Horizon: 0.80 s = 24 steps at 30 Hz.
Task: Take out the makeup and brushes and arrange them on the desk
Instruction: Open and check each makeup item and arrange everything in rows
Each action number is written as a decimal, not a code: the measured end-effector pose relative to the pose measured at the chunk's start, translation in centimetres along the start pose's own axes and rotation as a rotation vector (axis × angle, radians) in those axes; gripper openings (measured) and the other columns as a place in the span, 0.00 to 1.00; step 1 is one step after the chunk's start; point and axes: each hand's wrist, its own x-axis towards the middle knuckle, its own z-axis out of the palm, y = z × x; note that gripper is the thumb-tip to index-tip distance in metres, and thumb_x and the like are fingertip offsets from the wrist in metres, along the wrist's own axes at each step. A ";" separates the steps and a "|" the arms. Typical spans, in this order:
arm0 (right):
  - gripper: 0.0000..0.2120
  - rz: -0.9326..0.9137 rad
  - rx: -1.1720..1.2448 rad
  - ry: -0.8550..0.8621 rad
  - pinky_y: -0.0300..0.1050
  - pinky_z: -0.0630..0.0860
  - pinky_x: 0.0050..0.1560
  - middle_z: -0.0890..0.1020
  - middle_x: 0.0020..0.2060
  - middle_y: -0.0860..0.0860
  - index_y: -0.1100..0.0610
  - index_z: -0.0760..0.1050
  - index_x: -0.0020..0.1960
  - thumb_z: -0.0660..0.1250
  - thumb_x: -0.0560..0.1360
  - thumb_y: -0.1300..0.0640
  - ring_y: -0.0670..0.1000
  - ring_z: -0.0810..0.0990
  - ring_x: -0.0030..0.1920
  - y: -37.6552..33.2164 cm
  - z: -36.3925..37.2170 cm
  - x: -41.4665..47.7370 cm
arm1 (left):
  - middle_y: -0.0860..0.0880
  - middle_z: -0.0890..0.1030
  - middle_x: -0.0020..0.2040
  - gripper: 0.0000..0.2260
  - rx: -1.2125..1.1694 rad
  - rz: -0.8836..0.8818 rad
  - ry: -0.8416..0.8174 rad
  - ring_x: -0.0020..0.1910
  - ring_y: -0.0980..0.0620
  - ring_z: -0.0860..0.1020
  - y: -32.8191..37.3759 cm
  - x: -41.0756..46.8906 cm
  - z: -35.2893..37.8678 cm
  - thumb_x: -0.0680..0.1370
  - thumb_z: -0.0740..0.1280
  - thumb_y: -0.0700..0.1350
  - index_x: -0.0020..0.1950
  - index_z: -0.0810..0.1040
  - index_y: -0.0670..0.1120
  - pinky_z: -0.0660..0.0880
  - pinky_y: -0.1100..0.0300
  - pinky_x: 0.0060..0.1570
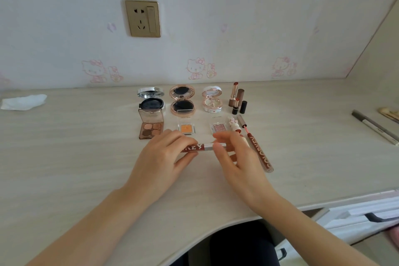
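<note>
A dark red lip gloss tube [199, 147] with a silver cap lies crosswise between both hands, just above the desk [75, 157]. My left hand [164, 157] grips its red body and my right hand [235, 157] pinches the silver cap end. Behind stand three open compacts: a silver cushion [151, 101], a rose-gold one [182, 101] and a white one [212, 99]. In front of them lie a brown eyeshadow quad [150, 126], an orange single shadow [187, 128] and a pink single shadow [218, 128]. Open lipsticks [237, 99] stand at the right. An opened lip gloss [259, 151] lies beside my right hand.
A white tissue [23, 102] lies far left on the desk. A grey pen [375, 127] and brush handles [388, 113] lie at the far right. A small bunny-topped tube [234, 126] sits behind my right hand. A wall socket [143, 18] is above; an open drawer [367, 216] is lower right.
</note>
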 end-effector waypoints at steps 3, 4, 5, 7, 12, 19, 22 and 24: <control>0.13 0.032 0.031 -0.049 0.33 0.67 0.49 0.79 0.34 0.44 0.51 0.77 0.47 0.55 0.80 0.48 0.35 0.73 0.43 -0.3 0.3 -0.1 | 0.53 0.78 0.43 0.12 0.061 0.052 0.026 0.42 0.50 0.75 -0.1 -0.2 0.1 0.77 0.64 0.51 0.50 0.81 0.46 0.74 0.55 0.42; 0.15 0.052 0.024 -0.053 0.33 0.65 0.47 0.78 0.30 0.44 0.53 0.76 0.42 0.55 0.80 0.49 0.34 0.72 0.40 -0.3 0.3 -0.1 | 0.53 0.79 0.43 0.12 0.062 0.060 0.027 0.42 0.50 0.75 -0.1 -0.3 0.2 0.77 0.63 0.51 0.50 0.82 0.46 0.74 0.55 0.42; 0.16 0.067 0.034 -0.048 0.35 0.63 0.48 0.76 0.27 0.44 0.54 0.75 0.38 0.56 0.80 0.50 0.35 0.72 0.37 -0.1 0.4 0.0 | 0.52 0.79 0.42 0.12 0.060 0.069 0.025 0.41 0.50 0.76 -0.2 -0.3 0.3 0.77 0.63 0.52 0.50 0.82 0.46 0.74 0.55 0.41; 0.16 0.070 0.077 -0.029 0.43 0.59 0.54 0.73 0.25 0.45 0.52 0.73 0.35 0.59 0.79 0.50 0.41 0.71 0.30 0.5 0.4 0.1 | 0.53 0.79 0.42 0.13 0.052 0.084 0.005 0.40 0.50 0.75 -0.2 -0.4 0.4 0.77 0.63 0.52 0.51 0.82 0.46 0.74 0.55 0.40; 0.10 0.051 0.107 -0.003 0.37 0.62 0.48 0.74 0.27 0.45 0.52 0.77 0.38 0.63 0.78 0.53 0.42 0.70 0.28 1.1 0.2 0.0 | 0.54 0.78 0.41 0.13 0.028 0.083 -0.051 0.40 0.53 0.71 -0.2 -0.4 0.6 0.79 0.61 0.53 0.53 0.81 0.47 0.70 0.60 0.41; 0.05 -0.014 0.074 0.014 0.31 0.72 0.42 0.79 0.42 0.40 0.45 0.78 0.47 0.65 0.76 0.53 0.41 0.77 0.44 0.9 0.0 -0.1 | 0.58 0.77 0.40 0.16 -0.146 -0.072 -0.109 0.42 0.58 0.71 0.0 -0.5 0.7 0.77 0.60 0.57 0.55 0.81 0.51 0.71 0.59 0.40; 0.09 -0.060 0.069 0.007 0.37 0.76 0.49 0.78 0.48 0.35 0.43 0.78 0.50 0.67 0.76 0.56 0.47 0.76 0.56 0.8 0.0 -0.1 | 0.58 0.77 0.40 0.17 -0.203 -0.119 -0.104 0.42 0.59 0.73 -0.2 -0.5 0.7 0.76 0.60 0.59 0.55 0.81 0.52 0.72 0.57 0.39; 0.11 -0.021 0.155 -0.015 0.44 0.77 0.55 0.80 0.49 0.38 0.42 0.78 0.53 0.67 0.76 0.56 0.49 0.75 0.59 0.7 -0.1 -0.2 | 0.58 0.77 0.40 0.16 -0.141 -0.075 -0.096 0.42 0.58 0.73 -0.3 -0.5 0.6 0.77 0.60 0.57 0.55 0.82 0.50 0.72 0.58 0.39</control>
